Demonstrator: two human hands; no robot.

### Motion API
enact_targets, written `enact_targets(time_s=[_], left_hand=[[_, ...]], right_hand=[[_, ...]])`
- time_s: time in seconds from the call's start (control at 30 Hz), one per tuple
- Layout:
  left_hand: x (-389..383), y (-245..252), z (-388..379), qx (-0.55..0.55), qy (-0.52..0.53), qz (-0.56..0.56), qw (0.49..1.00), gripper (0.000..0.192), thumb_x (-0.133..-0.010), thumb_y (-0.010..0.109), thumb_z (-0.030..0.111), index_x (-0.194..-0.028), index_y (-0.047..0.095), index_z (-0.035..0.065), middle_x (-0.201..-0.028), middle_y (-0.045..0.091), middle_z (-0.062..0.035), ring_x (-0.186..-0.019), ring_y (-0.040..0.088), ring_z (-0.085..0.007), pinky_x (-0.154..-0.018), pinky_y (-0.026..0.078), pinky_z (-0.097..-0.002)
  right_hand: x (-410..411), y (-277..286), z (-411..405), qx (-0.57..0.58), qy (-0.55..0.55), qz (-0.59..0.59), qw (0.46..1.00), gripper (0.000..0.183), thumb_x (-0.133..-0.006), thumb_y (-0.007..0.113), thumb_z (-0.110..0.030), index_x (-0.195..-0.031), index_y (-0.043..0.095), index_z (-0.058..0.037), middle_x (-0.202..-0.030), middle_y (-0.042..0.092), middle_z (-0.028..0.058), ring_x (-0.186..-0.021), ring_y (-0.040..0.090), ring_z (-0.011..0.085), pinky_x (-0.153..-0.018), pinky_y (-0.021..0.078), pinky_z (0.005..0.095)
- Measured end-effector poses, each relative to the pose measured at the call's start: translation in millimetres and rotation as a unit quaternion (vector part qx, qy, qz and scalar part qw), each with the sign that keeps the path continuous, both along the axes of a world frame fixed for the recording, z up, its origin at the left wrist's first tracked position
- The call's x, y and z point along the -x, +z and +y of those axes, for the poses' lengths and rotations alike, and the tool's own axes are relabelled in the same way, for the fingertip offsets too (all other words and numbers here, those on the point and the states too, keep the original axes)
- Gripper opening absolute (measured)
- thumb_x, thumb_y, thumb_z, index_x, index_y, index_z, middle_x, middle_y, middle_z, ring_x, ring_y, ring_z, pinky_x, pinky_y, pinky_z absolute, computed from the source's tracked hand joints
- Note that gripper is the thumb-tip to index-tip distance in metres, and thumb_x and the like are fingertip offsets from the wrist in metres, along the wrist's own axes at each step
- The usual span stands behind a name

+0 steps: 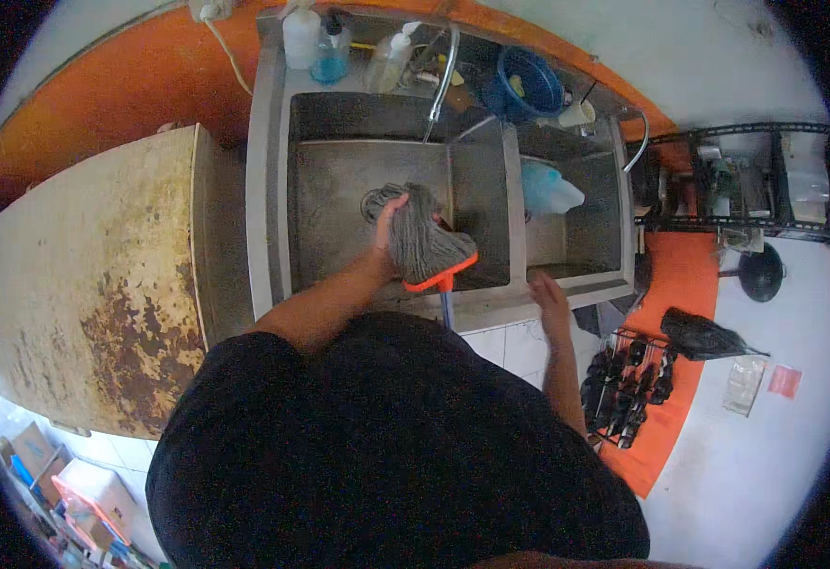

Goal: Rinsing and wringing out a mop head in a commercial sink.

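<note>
My left hand [389, 224] grips the grey strands of a string mop [429, 245] over the left basin [336, 242] of a stainless steel double sink. The mop's orange plastic head [444, 276] points back towards my body. Its pale metal handle [447, 309] runs down between the sink edge and my dark shirt, which hides the rest. My right hand [548, 293] is off the mop, near the front rim of the right basin [578, 284], with nothing visible in it. Above the mop hangs a curved chrome faucet [444, 75].
Along the sink's back ledge stand a white bottle [301, 37], pump bottles [390, 60] and a blue plastic basin [528, 82]. A light-blue plastic item [546, 186] lies in the right basin. A rusted cream appliance [95, 277] is at left; a black shoe rack [628, 387] is at right.
</note>
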State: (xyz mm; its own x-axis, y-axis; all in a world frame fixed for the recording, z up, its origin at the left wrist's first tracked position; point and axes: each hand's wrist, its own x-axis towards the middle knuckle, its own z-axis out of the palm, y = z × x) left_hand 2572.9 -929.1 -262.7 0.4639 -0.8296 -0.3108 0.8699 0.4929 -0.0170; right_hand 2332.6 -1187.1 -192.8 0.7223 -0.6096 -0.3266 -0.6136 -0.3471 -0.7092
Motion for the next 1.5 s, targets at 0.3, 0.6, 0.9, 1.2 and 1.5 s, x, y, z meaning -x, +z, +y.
enact_targets(time_s=[0.3,0.6,0.9,1.2,1.5], left_hand=[[13,-3,-11,0.016,-0.111,-0.038,0.993,0.065,-0.082,0.040,0.059,-0.107,0.051,0.0005,-0.090,0.061,-0.0135,-0.063,0.060,-0.0254,-0.057,0.051,-0.0379],[-13,-13,-9,-0.165,-0.168,-0.100,0.967,0.051,-0.081,0.053,0.051,-0.102,0.054,0.0038,-0.087,0.060,-0.0124,-0.071,0.060,-0.0267,-0.062,0.050,-0.0383],[-36,-31,-15,-0.253,-0.308,-0.272,0.876,0.045,-0.075,0.061,0.039,-0.102,0.057,0.0026,-0.093,0.063,-0.0106,-0.077,0.062,-0.0242,-0.070,0.050,-0.0358],[-46,17,-37,-0.141,-0.095,-0.081,0.982,0.054,-0.079,0.048,0.046,-0.104,0.053,-0.0017,-0.083,0.061,-0.0178,-0.064,0.061,-0.0293,-0.058,0.051,-0.0410],[-57,-1,-41,-0.209,-0.263,-0.212,0.918,0.048,-0.075,0.061,0.042,-0.102,0.056,0.0026,-0.088,0.061,-0.0130,-0.070,0.061,-0.0250,-0.062,0.051,-0.0365]], right_hand=[[-182,-56,128,-0.626,-0.072,-0.065,0.774,0.065,-0.076,0.054,-0.056,-0.115,0.051,-0.0039,-0.108,0.056,0.0138,-0.100,0.054,0.0255,-0.083,0.0439,0.0354],[-262,-50,95,-0.234,0.153,0.163,0.946,0.059,-0.068,0.066,-0.036,-0.113,0.052,0.0004,-0.104,0.059,0.0166,-0.089,0.059,0.0279,-0.072,0.0473,0.0372],[-279,-84,77,-0.278,0.168,0.064,0.944,0.058,-0.072,0.065,-0.038,-0.113,0.051,0.0005,-0.094,0.062,0.0165,-0.082,0.060,0.0265,-0.068,0.0491,0.0391],[-233,-47,112,-0.751,-0.005,-0.276,0.600,0.052,-0.075,0.060,-0.048,-0.104,0.058,-0.0052,-0.098,0.060,0.0130,-0.087,0.058,0.0260,-0.076,0.0467,0.0402],[-281,-66,52,-0.427,0.051,0.064,0.900,0.042,-0.071,0.067,-0.028,-0.105,0.058,-0.0044,-0.100,0.061,0.0118,-0.089,0.059,0.0249,-0.074,0.0479,0.0390]])
